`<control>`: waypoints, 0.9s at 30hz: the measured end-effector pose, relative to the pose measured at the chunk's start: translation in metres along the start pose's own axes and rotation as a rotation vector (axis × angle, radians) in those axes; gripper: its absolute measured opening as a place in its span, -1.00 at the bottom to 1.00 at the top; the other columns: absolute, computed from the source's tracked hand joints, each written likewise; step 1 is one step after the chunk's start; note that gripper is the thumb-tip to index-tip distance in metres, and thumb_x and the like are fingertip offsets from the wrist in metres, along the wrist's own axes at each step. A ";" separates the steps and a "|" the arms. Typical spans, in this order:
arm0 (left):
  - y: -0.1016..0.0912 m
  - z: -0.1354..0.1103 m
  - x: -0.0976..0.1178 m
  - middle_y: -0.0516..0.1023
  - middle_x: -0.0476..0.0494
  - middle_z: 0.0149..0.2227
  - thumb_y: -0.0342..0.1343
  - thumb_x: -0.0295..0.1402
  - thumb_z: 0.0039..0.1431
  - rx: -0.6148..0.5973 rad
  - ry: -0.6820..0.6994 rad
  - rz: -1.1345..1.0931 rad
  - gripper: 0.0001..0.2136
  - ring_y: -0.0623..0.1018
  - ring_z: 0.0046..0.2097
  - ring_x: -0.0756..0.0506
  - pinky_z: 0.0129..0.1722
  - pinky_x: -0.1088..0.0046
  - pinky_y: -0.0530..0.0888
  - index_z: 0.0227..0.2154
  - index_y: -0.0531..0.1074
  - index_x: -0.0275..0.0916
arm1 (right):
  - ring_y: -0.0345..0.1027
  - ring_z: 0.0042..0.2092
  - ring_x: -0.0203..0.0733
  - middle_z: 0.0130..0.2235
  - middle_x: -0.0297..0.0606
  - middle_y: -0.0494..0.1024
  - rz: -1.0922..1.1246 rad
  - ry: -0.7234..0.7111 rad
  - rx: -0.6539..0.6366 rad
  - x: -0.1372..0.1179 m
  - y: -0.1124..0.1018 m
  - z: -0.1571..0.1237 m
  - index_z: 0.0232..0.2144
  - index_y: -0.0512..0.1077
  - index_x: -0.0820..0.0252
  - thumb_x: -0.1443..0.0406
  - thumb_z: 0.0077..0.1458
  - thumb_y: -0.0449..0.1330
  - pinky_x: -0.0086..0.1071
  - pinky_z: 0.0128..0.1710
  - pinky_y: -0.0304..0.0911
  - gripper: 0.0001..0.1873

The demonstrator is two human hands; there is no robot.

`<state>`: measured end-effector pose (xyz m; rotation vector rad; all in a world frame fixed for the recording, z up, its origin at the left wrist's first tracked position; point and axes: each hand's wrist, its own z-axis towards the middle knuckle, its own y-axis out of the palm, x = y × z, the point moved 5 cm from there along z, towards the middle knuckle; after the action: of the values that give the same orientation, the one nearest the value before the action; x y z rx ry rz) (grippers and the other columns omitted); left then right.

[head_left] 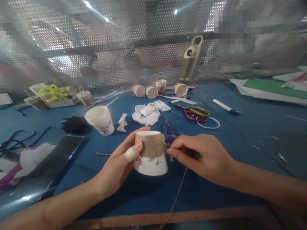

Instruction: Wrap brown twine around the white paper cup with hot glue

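My left hand (121, 161) grips an upside-down white paper cup (151, 155) whose upper half is wound with brown twine. A bandage wraps the thumb. My right hand (200, 156) is pinched shut at the cup's right side, holding the twine (177, 191) that trails down toward the table's front edge. A green bit shows beside the fingertips. A blue glue gun (169, 132) lies just behind the cup.
A stack of white cups (100, 119), a black object (74, 124) and a dark phone (57, 156) lie left. Crumpled white scraps (148, 113), scissors (195, 113), several twine-wrapped cups (151, 91) and a bottle (190, 60) sit behind. Green and white sheets (273, 88) lie far right.
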<state>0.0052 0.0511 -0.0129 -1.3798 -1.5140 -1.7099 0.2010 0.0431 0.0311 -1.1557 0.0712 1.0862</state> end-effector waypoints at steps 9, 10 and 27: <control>0.003 0.000 -0.003 0.71 -0.07 0.02 0.37 -0.12 0.17 -0.017 -0.051 -0.007 -0.64 0.59 0.04 -0.19 0.01 0.34 0.47 0.03 0.65 0.01 | 0.25 -0.61 -0.41 -0.62 -0.50 0.48 -0.229 -0.193 0.063 -0.011 -0.001 0.000 -0.41 0.48 0.16 0.31 0.36 0.15 -0.45 -0.58 0.01 -0.75; 0.004 0.000 -0.003 0.71 -0.07 0.03 0.36 -0.12 0.18 -0.021 -0.054 -0.004 -0.64 0.59 0.05 -0.20 0.02 0.33 0.46 0.04 0.65 0.01 | 0.25 -0.62 -0.41 -0.62 -0.50 0.48 -0.248 -0.205 0.070 -0.011 -0.002 0.000 -0.42 0.48 0.16 0.31 0.36 0.15 -0.45 -0.58 0.01 -0.73; 0.002 -0.002 -0.005 0.60 -0.01 0.20 0.40 -0.18 0.16 -0.058 -0.035 0.206 -0.40 0.52 0.22 -0.22 0.14 0.30 0.41 0.26 0.39 0.11 | 0.40 -0.51 -0.35 -0.55 -0.45 0.55 -0.351 -0.331 0.092 -0.015 0.004 -0.007 -0.38 0.52 0.15 0.22 0.49 0.03 -0.38 -0.47 0.09 -0.60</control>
<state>0.0077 0.0473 -0.0159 -1.5445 -1.2990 -1.6206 0.1936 0.0276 0.0338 -0.8542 -0.3265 0.9348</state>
